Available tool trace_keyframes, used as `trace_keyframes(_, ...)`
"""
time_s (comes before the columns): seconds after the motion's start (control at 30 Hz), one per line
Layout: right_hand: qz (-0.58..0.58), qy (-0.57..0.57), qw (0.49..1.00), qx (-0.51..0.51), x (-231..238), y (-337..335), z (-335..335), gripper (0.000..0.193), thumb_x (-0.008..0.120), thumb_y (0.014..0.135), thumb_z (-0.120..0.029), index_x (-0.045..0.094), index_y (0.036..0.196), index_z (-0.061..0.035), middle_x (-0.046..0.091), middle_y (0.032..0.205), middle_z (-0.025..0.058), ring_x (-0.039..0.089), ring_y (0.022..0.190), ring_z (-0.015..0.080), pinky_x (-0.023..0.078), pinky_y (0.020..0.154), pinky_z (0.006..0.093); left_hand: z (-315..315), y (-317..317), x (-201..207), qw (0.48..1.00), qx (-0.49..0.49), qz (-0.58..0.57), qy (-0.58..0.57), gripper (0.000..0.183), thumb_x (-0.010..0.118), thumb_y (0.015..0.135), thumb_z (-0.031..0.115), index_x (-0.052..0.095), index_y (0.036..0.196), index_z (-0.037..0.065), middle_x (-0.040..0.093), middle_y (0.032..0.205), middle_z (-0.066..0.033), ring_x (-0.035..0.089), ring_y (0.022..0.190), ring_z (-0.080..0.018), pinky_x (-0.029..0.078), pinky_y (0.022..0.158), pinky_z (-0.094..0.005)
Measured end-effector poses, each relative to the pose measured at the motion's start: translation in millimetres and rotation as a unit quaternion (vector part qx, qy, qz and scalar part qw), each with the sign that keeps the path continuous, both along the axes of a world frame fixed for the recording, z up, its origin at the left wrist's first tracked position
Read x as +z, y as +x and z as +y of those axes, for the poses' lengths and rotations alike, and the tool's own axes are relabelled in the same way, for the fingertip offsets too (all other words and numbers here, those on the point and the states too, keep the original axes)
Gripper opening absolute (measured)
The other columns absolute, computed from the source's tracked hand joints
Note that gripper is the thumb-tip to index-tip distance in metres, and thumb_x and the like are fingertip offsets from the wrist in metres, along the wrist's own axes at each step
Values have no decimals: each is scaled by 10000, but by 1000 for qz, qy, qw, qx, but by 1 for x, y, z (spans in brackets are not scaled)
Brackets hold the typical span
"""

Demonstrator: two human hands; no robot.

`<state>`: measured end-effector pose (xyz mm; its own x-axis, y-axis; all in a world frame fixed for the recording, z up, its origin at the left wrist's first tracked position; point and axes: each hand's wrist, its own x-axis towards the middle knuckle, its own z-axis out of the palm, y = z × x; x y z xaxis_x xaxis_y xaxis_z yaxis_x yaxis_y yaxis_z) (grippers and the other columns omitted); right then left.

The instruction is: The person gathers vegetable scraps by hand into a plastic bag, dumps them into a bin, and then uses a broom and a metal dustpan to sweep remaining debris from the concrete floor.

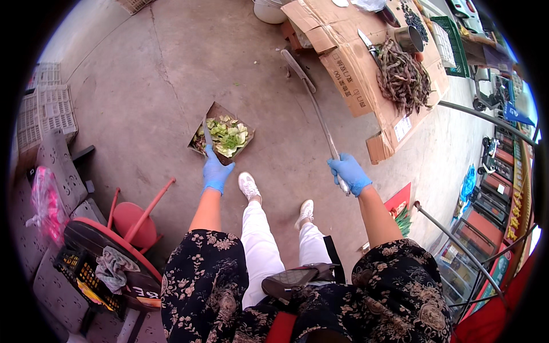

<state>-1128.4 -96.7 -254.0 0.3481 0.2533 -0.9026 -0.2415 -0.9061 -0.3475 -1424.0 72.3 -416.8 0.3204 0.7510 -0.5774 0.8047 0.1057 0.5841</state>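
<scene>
My left hand, in a blue glove, is closed round the handle of a dustpan. Green and pale vegetable leaves are heaped in the pan. My right hand, also gloved in blue, grips the lower end of a long-handled floor squeegee. The squeegee's narrow bar head lies farther off, close to a cardboard-covered table. The pan is in front of my left foot, over the concrete floor. My fingers hide part of both handles.
On the table lie dark bean pods, a knife and a metal cup. At left stand a red stool, a round table with a cloth, and stacked crates. A white bucket is at the back.
</scene>
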Motion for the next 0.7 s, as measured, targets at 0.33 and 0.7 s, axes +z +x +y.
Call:
trace_keyframes(0.33, -61, -48, 973, 217, -76, 3, 93, 220, 467, 752, -143, 475, 839, 59, 561, 766, 199, 575, 680, 306, 475, 602, 364, 22, 23, -15, 990, -45, 132, -7, 1006, 760, 575, 251, 103, 1318, 81, 591, 960, -223, 587, 880, -363, 461, 781, -402)
trace_keyframes(0.7, 6, -91, 978, 187, 53, -6, -32, 273, 512, 805, -240, 472, 803, 31, 498, 589, 123, 508, 430, 186, 438, 444, 332, 22, 29, -11, 976, -77, 199, -44, 1046, 763, 572, 265, 69, 1333, 83, 589, 976, -218, 591, 878, -352, 467, 776, -393)
